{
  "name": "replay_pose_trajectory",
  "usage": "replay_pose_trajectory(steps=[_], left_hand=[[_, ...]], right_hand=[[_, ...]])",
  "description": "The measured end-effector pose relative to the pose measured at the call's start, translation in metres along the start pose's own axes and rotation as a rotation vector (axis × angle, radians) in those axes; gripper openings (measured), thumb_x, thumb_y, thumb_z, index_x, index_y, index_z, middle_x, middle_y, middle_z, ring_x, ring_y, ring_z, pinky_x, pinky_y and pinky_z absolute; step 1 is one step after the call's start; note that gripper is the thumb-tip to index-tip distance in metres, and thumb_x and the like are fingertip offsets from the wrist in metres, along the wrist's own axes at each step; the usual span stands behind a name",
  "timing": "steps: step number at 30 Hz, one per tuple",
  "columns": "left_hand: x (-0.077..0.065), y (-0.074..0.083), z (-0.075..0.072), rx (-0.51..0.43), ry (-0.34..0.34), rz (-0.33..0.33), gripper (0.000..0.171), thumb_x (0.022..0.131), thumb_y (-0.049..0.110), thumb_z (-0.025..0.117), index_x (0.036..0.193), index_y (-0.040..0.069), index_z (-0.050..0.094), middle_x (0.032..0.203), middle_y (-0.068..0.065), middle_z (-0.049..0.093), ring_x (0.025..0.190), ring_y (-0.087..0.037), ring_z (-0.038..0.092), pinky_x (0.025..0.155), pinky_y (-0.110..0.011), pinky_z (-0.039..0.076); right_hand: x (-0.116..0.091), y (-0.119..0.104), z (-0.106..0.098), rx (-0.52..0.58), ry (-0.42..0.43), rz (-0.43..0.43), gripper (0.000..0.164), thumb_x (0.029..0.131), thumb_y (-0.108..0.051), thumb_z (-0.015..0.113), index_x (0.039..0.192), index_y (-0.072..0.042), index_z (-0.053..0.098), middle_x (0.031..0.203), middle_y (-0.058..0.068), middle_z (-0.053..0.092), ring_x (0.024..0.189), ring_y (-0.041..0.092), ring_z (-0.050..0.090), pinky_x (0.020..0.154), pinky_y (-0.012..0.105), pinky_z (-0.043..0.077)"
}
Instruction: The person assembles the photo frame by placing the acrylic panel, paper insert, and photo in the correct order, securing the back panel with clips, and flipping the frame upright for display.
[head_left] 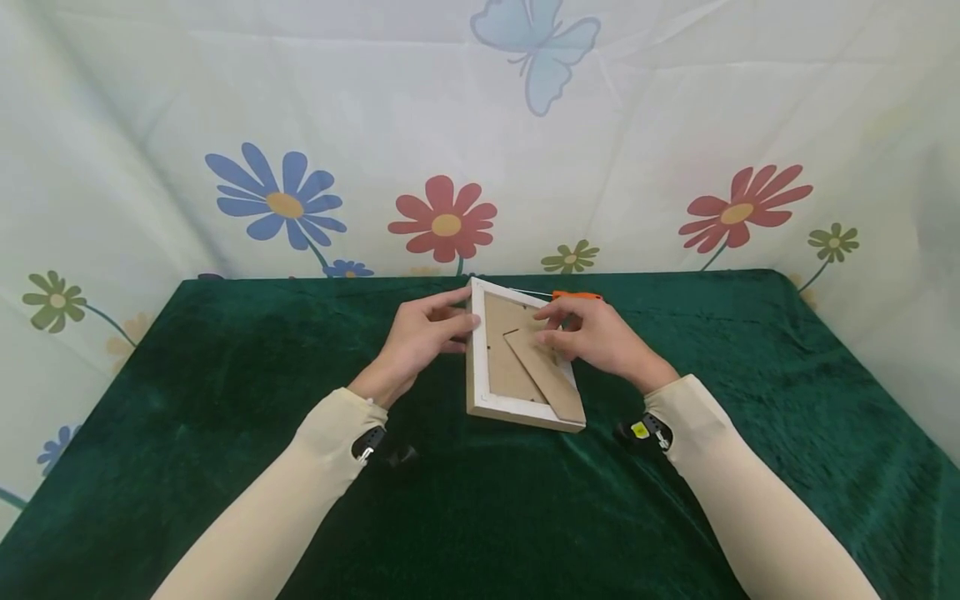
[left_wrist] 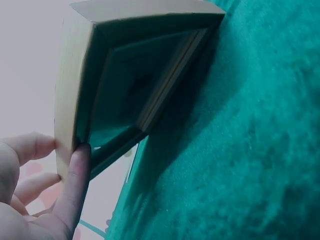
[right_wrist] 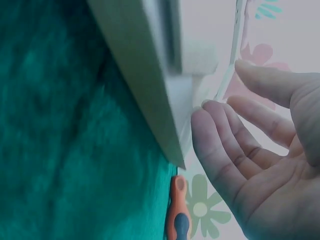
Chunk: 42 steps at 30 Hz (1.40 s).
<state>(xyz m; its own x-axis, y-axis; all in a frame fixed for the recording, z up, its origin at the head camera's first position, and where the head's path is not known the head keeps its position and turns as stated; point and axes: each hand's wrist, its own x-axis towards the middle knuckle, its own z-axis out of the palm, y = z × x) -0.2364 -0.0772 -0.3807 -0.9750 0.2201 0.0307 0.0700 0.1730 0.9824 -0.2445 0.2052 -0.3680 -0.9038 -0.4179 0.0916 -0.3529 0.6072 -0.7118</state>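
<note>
A photo frame [head_left: 477, 358] with a pale wooden rim stands tilted on the cloth, its brown backboard [head_left: 504, 358] facing me. My left hand [head_left: 429, 332] grips its left side, with thumb and fingers on opposite faces of the rim. A brown easel leg [head_left: 546, 377] lies slantwise across the backboard. Over the right part of the back hovers my right hand [head_left: 603, 340]. In the right wrist view that hand's fingers [right_wrist: 212, 135] are loosely bent and hold nothing. The left wrist view shows the glazed front [left_wrist: 135, 85] of the frame.
Behind the frame lies a screwdriver with an orange handle [head_left: 579, 295], its thin shaft pointing left. Dark green velvet cloth [head_left: 247, 400] covers the table. A pale curtain [head_left: 360, 100] printed with flowers and a butterfly hangs at the far edge and both sides.
</note>
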Motion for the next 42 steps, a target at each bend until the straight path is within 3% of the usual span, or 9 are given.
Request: replay_pose_trajectory(steps=[8,15,29,35,42], left_hand=[[-0.002,0.006,0.002,-0.049,0.017,-0.002,0.058,0.101,0.024,0.077,0.155,0.019,0.057,0.13,-0.013,0.067,0.112,-0.028,0.072,0.094,-0.035,0.06],[-0.004,0.011,0.004,-0.07,0.03,0.01,0.057,0.1,0.026,0.078,0.153,0.019,0.059,0.129,-0.011,0.067,0.114,-0.027,0.071,0.095,-0.037,0.06],[-0.008,0.023,0.004,-0.118,0.055,0.162,0.047,0.1,0.025,0.078,0.143,0.012,0.068,0.136,-0.004,0.067,0.116,-0.024,0.069,0.095,-0.036,0.06],[-0.008,0.027,0.007,-0.079,0.06,0.229,0.041,0.102,0.02,0.075,0.141,0.009,0.069,0.136,-0.009,0.067,0.11,-0.028,0.068,0.094,-0.038,0.06],[-0.007,0.024,0.009,-0.017,0.023,0.257,0.044,0.104,0.022,0.072,0.146,0.012,0.066,0.142,-0.006,0.064,0.114,-0.027,0.067,0.095,-0.04,0.06]], right_hand=[[-0.002,-0.009,0.005,0.063,-0.074,-0.001,0.048,0.096,-0.026,0.082,0.137,-0.006,0.068,0.113,0.009,0.068,0.086,0.027,0.065,0.076,0.036,0.063],[-0.002,-0.012,0.006,0.088,-0.084,0.011,0.042,0.097,-0.022,0.081,0.135,-0.007,0.069,0.113,0.01,0.067,0.088,0.028,0.065,0.076,0.039,0.063],[-0.003,-0.022,0.014,0.196,-0.034,0.017,0.041,0.102,-0.024,0.074,0.14,-0.008,0.065,0.12,0.011,0.065,0.097,0.03,0.066,0.08,0.043,0.064],[-0.002,-0.024,0.019,0.276,-0.04,0.022,0.042,0.103,-0.023,0.073,0.141,-0.007,0.062,0.122,0.013,0.065,0.102,0.033,0.068,0.083,0.046,0.064],[-0.002,-0.021,0.017,0.276,-0.055,0.022,0.044,0.103,-0.025,0.072,0.142,-0.007,0.062,0.123,0.014,0.064,0.104,0.036,0.068,0.085,0.05,0.063]])
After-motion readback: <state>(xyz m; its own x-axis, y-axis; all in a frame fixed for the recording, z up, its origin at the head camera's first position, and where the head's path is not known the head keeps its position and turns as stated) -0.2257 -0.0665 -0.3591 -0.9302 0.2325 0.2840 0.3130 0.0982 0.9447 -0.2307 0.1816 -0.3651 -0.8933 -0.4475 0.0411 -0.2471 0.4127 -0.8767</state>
